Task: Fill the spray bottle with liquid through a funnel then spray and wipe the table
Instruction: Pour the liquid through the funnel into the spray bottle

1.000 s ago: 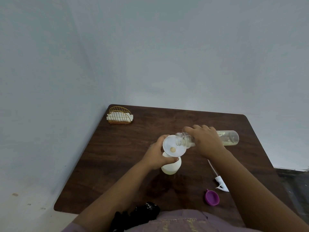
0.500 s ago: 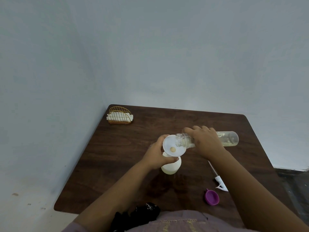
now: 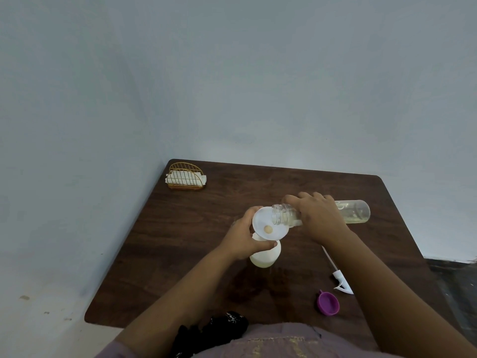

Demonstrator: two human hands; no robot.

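A white spray bottle [image 3: 265,258] stands mid-table with a white funnel [image 3: 269,227] in its neck. My left hand [image 3: 242,241] grips the bottle's neck and the funnel's rim. My right hand [image 3: 318,218] holds a clear bottle [image 3: 353,211] tipped on its side, its open mouth over the funnel's right rim. A little yellowish liquid lies in the clear bottle. The white spray head [image 3: 340,281] with its tube lies on the table to the right.
A gold wire holder with white napkins [image 3: 185,177] stands at the back left corner of the dark wooden table [image 3: 180,241]. A purple cap [image 3: 327,303] lies near the front edge. Walls close the left and back sides.
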